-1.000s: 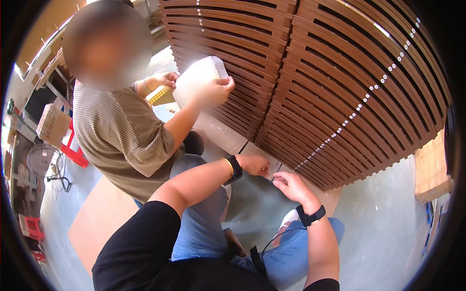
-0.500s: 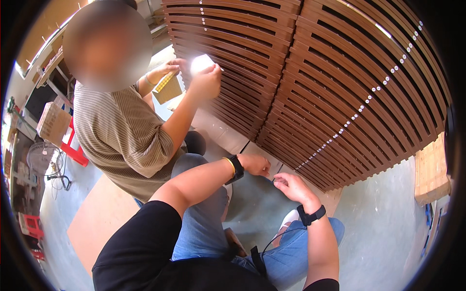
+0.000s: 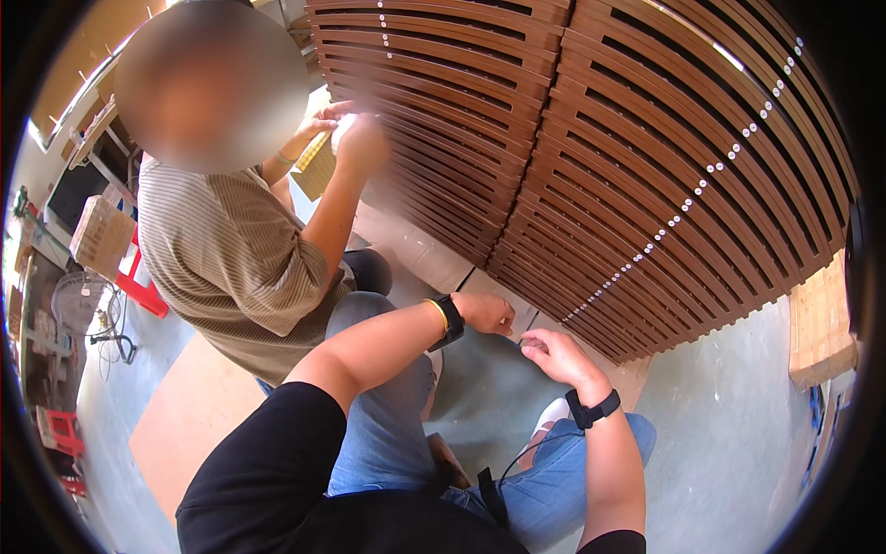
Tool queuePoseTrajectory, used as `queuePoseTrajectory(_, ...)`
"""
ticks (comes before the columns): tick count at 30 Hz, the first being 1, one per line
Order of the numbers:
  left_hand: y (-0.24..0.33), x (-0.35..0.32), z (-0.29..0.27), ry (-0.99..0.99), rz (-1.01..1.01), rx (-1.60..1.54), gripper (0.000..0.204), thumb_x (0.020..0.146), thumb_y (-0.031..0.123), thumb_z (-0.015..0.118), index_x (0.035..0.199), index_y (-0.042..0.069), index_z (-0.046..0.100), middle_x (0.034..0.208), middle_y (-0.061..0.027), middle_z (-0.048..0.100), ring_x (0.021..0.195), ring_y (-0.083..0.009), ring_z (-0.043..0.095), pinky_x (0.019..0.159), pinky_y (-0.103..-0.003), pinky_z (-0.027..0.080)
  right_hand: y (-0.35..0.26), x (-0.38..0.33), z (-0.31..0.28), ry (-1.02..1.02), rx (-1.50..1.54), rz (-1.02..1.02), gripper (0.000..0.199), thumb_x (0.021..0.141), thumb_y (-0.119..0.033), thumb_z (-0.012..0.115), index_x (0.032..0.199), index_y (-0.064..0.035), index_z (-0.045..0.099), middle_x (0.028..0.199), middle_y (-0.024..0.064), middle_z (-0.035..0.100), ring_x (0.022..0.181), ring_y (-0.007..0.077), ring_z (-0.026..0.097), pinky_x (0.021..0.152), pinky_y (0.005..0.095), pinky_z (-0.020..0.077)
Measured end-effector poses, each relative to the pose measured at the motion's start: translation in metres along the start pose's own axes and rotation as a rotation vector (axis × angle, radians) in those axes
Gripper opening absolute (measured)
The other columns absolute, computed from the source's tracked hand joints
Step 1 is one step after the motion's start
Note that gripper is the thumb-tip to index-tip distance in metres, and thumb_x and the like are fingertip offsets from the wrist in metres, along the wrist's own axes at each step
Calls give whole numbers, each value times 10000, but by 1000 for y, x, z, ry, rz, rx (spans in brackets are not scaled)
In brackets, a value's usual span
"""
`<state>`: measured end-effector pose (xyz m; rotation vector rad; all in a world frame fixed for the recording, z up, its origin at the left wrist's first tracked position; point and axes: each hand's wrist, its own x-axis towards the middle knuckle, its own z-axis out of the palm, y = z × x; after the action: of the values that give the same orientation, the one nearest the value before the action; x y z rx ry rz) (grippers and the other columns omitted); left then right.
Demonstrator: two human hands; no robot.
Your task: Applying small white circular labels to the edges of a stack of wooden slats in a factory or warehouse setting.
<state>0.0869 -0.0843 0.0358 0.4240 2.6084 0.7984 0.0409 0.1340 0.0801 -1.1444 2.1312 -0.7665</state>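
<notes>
My left hand [image 3: 487,314] hangs over the gap between my knees, its fingers curled in. Whether anything is inside them is hidden. Just to its right and a little nearer, my right hand [image 3: 552,355] is loosely bent with its fingers apart, and I see nothing held in it. A small dark spot shows at its fingertips, too small to name. The two hands do not touch. Beyond them leans a large stack of brown slatted panels [image 3: 637,185], crossed by a line of small white round pieces [image 3: 676,221].
At my left, a person in a striped shirt [image 3: 231,240] handles a white item [image 3: 343,131] and a box with yellow edging [image 3: 317,166]. Cardboard [image 3: 194,415] lies on the floor. A fan [image 3: 88,300] and a red stool [image 3: 141,282] stand far left; a carton [image 3: 820,323] is right.
The other person's hand has drawn the white item left, closer to the box, and their head has shifted slightly right. My hands have stayed nearly still.
</notes>
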Motion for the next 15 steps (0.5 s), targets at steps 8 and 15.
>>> queuePoseTrajectory(8, -6, 3, 7, 18, 40, -24, 326, 819, 363, 603, 937, 61, 640, 939, -146, 649, 892, -337, 600, 779, -409, 462, -3, -3, 0, -12, -1, 12, 318, 844, -173, 604, 1101, 13, 580, 985, 179, 654, 919, 255, 639, 799, 332, 497)
queuePoseTrajectory(15, -6, -3, -3, 6, 14, -38, 332, 803, 362, 616, 933, 58, 637, 920, -150, 647, 881, -338, 599, 766, -403, 464, -12, 3, 1, -8, 73, 10, 296, 847, -152, 601, 1092, 14, 583, 974, 165, 661, 899, 248, 644, 797, 325, 498)
